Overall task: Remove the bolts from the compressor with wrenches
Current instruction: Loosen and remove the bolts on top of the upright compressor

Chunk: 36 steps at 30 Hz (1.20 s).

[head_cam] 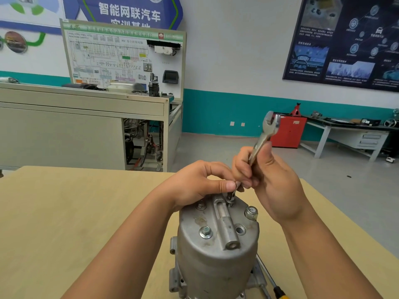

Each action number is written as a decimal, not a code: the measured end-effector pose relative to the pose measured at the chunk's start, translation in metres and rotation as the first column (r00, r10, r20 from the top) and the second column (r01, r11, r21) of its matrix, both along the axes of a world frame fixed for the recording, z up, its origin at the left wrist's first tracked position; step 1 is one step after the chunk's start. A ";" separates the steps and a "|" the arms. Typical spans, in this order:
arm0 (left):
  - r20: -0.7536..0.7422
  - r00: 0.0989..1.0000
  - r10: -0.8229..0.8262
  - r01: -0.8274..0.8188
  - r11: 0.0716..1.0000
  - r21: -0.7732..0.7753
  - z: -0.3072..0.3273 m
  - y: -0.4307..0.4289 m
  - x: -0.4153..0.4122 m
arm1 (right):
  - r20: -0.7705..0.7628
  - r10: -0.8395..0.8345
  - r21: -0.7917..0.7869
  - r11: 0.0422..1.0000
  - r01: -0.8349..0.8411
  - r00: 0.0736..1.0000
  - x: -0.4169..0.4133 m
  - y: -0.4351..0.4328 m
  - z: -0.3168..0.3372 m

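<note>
A grey metal compressor [218,251] stands upright on the wooden table [86,212]. Its top cover holds a bolt at the near left [205,231], one at the right [251,213] and one at the far left [200,205]. A far bolt [230,198] stands raised out of the cover. My left hand [200,186] rests on the cover's far edge and pinches that raised bolt between thumb and fingers. My right hand [267,180] grips a silver open-end wrench [264,134], whose jaw points up and away from the compressor.
A screwdriver with a black and yellow handle [278,292] lies on the table right of the compressor. Beyond the table stand a training bench with a wiring board [121,59], a red cabinet [288,131] and a grey workbench [349,130].
</note>
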<state>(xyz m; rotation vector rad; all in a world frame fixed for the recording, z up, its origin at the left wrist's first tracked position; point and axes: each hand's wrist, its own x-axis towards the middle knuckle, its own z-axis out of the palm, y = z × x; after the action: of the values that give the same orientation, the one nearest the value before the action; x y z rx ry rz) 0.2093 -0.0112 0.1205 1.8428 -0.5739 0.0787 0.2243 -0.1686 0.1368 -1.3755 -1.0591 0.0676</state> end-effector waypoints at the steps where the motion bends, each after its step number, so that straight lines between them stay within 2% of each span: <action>1: 0.002 1.000 0.012 -0.012 1.000 0.004 0.001 -0.002 -0.001 | 0.001 -0.015 0.012 1.000 0.015 1.000 -0.001 0.000 -0.001; 5: 0.023 0.997 0.079 -0.079 0.997 0.001 0.003 -0.007 -0.006 | 0.077 -0.229 0.153 0.965 0.215 0.970 -0.004 0.004 -0.009; 7: 0.027 0.994 0.109 -0.109 0.994 0.008 0.003 -0.008 -0.007 | 0.045 -0.290 0.247 0.930 0.271 0.956 -0.004 0.004 -0.011; 9: 0.026 0.992 0.126 -0.126 0.992 0.004 0.002 -0.008 -0.006 | -0.024 -0.317 0.273 0.910 0.311 0.948 -0.002 0.004 -0.010; 12: 0.014 0.993 0.117 -0.117 0.993 -0.023 0.001 -0.006 -0.004 | -0.112 -0.302 0.211 0.924 0.319 0.947 0.002 0.005 -0.004; 17: -0.041 0.999 0.033 -0.033 0.999 -0.005 0.002 -0.002 -0.003 | -0.172 -0.261 0.078 0.958 0.277 0.950 0.006 0.016 0.006; 19: -0.054 0.998 0.039 -0.039 0.999 0.001 0.002 -0.003 -0.004 | -0.121 -0.303 -0.006 0.952 0.305 0.945 0.006 0.020 0.008; 23: -0.091 0.992 0.083 -0.088 0.995 -0.051 -0.001 -0.003 -0.002 | 0.117 -0.383 -0.147 0.906 0.398 0.916 0.003 0.025 0.010; 33: -0.046 0.996 0.082 -0.085 0.993 -0.086 -0.003 -0.001 -0.003 | 0.184 -0.370 -0.114 0.912 0.394 0.911 -0.003 0.017 0.012; 36: -0.042 0.996 0.078 -0.081 0.994 -0.075 -0.002 -0.001 -0.004 | 0.134 -0.330 -0.101 0.934 0.344 0.935 -0.006 0.015 0.012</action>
<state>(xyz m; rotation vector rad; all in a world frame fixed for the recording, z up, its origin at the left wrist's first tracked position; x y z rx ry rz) 0.2051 -0.0123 0.1189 1.7883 -0.4643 0.1162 0.2186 -0.1533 0.1486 -1.6739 -0.9098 -0.2055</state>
